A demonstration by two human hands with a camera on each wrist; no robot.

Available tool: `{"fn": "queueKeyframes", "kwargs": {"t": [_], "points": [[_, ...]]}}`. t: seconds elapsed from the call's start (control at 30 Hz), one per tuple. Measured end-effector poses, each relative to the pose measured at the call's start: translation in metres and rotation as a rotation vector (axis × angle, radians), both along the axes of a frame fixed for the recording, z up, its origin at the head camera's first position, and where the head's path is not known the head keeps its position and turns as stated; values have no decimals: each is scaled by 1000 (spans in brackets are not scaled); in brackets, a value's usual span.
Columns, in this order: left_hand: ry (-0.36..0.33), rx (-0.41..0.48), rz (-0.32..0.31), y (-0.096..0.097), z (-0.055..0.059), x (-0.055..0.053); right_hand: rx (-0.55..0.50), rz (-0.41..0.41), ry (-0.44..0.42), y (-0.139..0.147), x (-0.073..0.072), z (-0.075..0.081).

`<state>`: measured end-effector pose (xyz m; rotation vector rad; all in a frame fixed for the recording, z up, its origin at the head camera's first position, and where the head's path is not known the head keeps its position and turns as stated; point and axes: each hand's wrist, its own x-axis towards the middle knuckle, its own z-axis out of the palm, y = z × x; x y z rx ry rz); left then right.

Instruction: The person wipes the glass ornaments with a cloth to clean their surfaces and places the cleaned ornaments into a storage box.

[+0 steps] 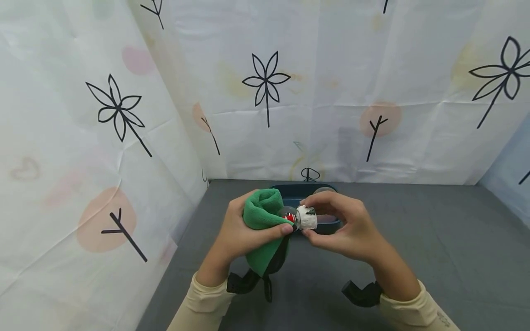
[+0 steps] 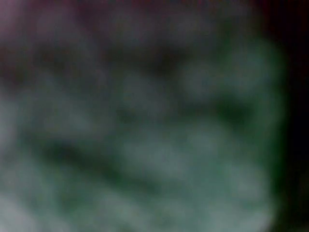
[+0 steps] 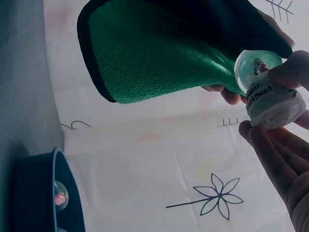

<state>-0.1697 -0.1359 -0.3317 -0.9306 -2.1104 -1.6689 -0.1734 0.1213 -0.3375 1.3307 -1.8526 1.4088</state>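
A small snow globe (image 3: 273, 104) with a white lettered base and a clear dome is pinched at its base by my right hand (image 1: 343, 225). Inside the dome a small figure with red on it shows in the head view. My left hand (image 1: 244, 234) grips a green cloth (image 1: 263, 209) with a dark edge, bunched against the dome. The left thumb lies over the cloth beside the globe. In the right wrist view the cloth (image 3: 154, 58) hangs out from the dome in a wide flap. Only blurred green cloth (image 2: 193, 159) fills the left wrist view.
Behind the hands a dark blue bin (image 1: 283, 189) stands on the grey table (image 1: 414, 239). The right wrist view shows another globe (image 3: 61, 197) with something pink inside the bin. White printed curtains (image 1: 331, 59) border the table at the back and left.
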Motion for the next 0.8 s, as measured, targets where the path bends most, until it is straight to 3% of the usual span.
{"fn": "queueKeyframes", "kwargs": {"t": [0.37, 0.8], "points": [[-30, 13, -57, 4, -4, 0, -18, 51, 77, -5, -2, -2], [-56, 42, -92, 8, -7, -2, -16, -63, 243, -9, 0, -1]]}}
